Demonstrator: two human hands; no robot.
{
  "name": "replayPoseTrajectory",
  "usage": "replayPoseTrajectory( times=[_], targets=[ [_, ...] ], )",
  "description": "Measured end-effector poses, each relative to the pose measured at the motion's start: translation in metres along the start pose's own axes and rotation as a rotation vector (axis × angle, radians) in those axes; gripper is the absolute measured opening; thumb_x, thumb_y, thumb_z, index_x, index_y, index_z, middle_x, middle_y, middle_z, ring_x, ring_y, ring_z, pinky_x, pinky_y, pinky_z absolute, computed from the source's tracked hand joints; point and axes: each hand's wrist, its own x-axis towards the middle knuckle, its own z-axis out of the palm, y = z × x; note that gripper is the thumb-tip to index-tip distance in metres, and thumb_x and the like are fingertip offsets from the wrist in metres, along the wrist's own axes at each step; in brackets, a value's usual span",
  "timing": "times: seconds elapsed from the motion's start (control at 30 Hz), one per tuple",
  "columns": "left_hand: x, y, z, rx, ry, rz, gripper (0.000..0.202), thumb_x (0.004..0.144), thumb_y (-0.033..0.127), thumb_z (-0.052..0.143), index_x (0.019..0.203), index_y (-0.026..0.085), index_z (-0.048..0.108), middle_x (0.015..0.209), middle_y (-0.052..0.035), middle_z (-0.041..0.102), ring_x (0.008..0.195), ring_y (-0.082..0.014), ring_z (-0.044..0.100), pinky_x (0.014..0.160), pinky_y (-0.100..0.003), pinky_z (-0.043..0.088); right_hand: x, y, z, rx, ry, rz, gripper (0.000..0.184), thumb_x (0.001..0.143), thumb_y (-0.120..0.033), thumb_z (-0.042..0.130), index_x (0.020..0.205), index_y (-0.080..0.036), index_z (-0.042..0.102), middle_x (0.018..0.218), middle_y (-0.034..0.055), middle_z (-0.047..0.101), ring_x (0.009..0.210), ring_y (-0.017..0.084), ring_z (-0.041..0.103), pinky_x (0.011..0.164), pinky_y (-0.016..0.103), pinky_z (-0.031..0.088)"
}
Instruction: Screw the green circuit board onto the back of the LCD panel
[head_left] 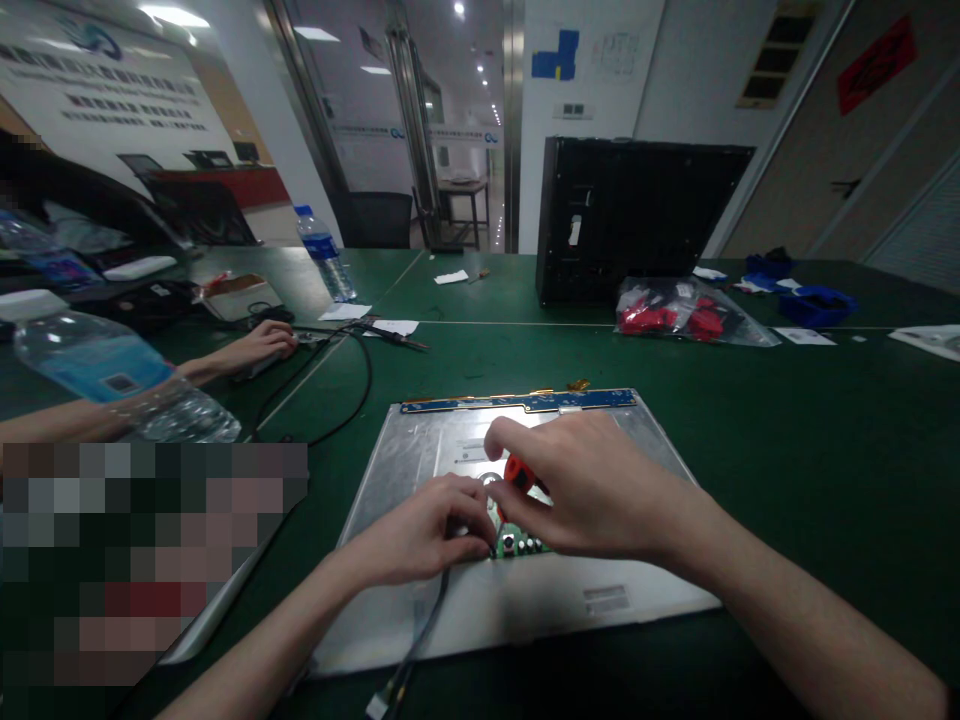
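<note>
A flat silver display panel (382, 470) lies on the green table, with a blue circuit strip (517, 400) along its far edge. On its middle sits a small green circuit board (529, 545). My right hand (592, 485) is closed around a red-and-black screwdriver (517, 470) tilted down toward the board; its tip is hard to see. At the board's left edge, my left hand (431, 530) has its fingers bent together in a pinch. What they hold is hidden. A dark cable (427, 625) runs from under that hand to a white connector (377, 706).
Another person's hand (262, 345) rests at the left, behind a tilted water bottle (112, 360). A second bottle (326, 255) stands farther back. A black monitor (637, 220) and a bag of red parts (682, 312) are beyond the panel. A black cord (367, 385) loops left.
</note>
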Motion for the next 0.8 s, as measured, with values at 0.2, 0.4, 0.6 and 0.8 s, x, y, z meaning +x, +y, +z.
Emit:
replayPoseTrajectory(
  times=[0.2, 0.4, 0.6, 0.8],
  targets=[
    [-0.0008, -0.0016, 0.0006, 0.016, 0.015, -0.029, 0.004, 0.081, 0.021, 0.066, 0.081, 0.019, 0.069, 0.089, -0.0018, 0.063, 0.086, -0.0188, 0.058, 0.077, -0.030, 0.044, 0.0001, -0.0014, -0.0034, 0.032, -0.015, 0.021, 0.027, 0.087, -0.045, 0.049, 0.094, -0.019, 0.053, 0.066, -0.0003, 0.058, 0.057, 0.013, 0.044, 0.053, 0.026, 0.021],
    [-0.0005, -0.0001, 0.0000, 0.009, -0.003, 0.011, 0.005, 0.080, 0.017, 0.066, 0.082, 0.020, 0.070, 0.091, -0.0011, 0.064, 0.084, -0.0174, 0.058, 0.076, -0.028, 0.043, 0.0013, -0.0008, -0.0018, 0.020, -0.018, 0.013, 0.020, 0.089, -0.036, 0.048, 0.098, -0.018, 0.052, 0.069, 0.0003, 0.061, 0.057, 0.013, 0.046, 0.053, 0.025, 0.022],
    [-0.0008, -0.0013, 0.0006, 0.016, 0.021, -0.003, 0.003, 0.081, 0.019, 0.067, 0.081, 0.019, 0.069, 0.088, -0.0009, 0.064, 0.083, -0.0177, 0.057, 0.077, -0.029, 0.043, 0.0002, -0.0020, -0.0031, -0.019, -0.013, 0.022, 0.029, 0.088, -0.047, 0.048, 0.096, -0.019, 0.053, 0.064, -0.0002, 0.059, 0.055, 0.013, 0.045, 0.052, 0.026, 0.020],
    [0.0000, -0.0007, -0.0004, 0.004, -0.012, 0.020, 0.005, 0.082, 0.020, 0.065, 0.082, 0.019, 0.069, 0.091, -0.0017, 0.064, 0.084, -0.0178, 0.058, 0.076, -0.029, 0.043, -0.0004, -0.0025, -0.0037, 0.052, -0.020, -0.004, 0.022, 0.085, -0.033, 0.050, 0.101, -0.018, 0.050, 0.070, -0.0002, 0.061, 0.057, 0.013, 0.047, 0.053, 0.025, 0.023]
  ],
)
